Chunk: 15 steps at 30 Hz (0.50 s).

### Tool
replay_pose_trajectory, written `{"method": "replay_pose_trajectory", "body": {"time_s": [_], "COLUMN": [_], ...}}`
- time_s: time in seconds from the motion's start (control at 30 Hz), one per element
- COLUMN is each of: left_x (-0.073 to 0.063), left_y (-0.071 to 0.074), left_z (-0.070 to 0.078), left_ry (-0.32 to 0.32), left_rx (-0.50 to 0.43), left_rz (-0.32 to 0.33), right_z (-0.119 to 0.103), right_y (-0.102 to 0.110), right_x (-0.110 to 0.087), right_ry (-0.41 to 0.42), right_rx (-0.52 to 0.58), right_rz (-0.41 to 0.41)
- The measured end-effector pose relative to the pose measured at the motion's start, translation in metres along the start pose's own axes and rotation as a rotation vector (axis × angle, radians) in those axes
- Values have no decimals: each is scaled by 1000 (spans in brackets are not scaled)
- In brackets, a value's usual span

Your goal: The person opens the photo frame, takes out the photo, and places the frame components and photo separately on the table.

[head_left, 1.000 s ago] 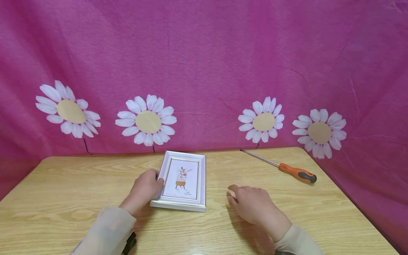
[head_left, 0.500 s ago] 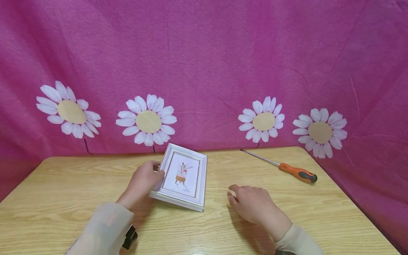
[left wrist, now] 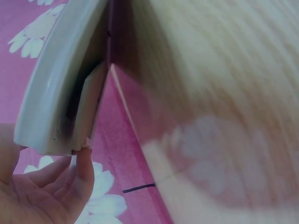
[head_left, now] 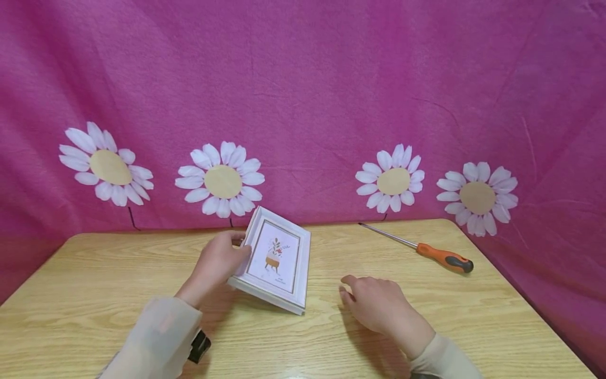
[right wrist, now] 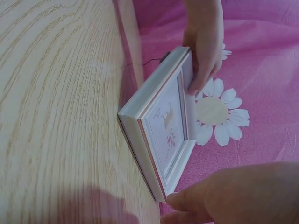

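A white picture frame (head_left: 276, 260) with a potted-plant print stands tilted over the table, its left side raised and its right edge low by the wood. My left hand (head_left: 215, 266) grips its left side, thumb on the front and fingers behind. In the left wrist view the left hand (left wrist: 51, 189) pinches the frame's edge, and part of the backing panel (left wrist: 89, 105) shows at the rear. To the right of the frame, my right hand (head_left: 379, 308) is low over the table with loosely bent fingers and nothing in them.
An orange and black screwdriver (head_left: 442, 257) lies at the back right of the wooden table (head_left: 118, 284), its shaft pointing left. Behind the table hangs a pink cloth (head_left: 303, 105) printed with large white daisies.
My left hand has lifted the left side of the picture frame, moving up and slightly right, so the frame tilts more. The right hand and the screwdriver stay where they were.
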<state>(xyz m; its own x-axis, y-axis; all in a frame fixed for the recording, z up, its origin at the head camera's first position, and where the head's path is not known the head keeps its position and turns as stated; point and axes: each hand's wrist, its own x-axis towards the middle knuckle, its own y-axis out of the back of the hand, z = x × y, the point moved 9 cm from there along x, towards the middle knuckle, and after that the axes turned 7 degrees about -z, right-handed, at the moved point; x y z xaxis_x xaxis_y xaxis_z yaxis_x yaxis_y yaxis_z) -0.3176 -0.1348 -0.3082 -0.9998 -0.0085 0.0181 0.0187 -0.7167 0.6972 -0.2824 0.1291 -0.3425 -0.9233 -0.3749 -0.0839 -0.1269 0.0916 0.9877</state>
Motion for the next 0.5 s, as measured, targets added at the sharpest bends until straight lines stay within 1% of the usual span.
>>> {"method": "replay_pose_trajectory", "body": {"time_s": [0.13, 0.3, 0.5], "left_x": [3, 7, 12], "left_y": [2, 5, 8], "left_z": [5, 17, 33], "left_ry": [15, 2, -43], "left_rx": [-17, -14, 47], "left_rz": [-6, -11, 0], "right_z": [0, 1, 1], "right_y": [0, 0, 0], "right_x": [1, 1, 2], "right_ry": [3, 6, 3], "right_rx": [0, 2, 7], "right_rz": [-1, 4, -1]}}
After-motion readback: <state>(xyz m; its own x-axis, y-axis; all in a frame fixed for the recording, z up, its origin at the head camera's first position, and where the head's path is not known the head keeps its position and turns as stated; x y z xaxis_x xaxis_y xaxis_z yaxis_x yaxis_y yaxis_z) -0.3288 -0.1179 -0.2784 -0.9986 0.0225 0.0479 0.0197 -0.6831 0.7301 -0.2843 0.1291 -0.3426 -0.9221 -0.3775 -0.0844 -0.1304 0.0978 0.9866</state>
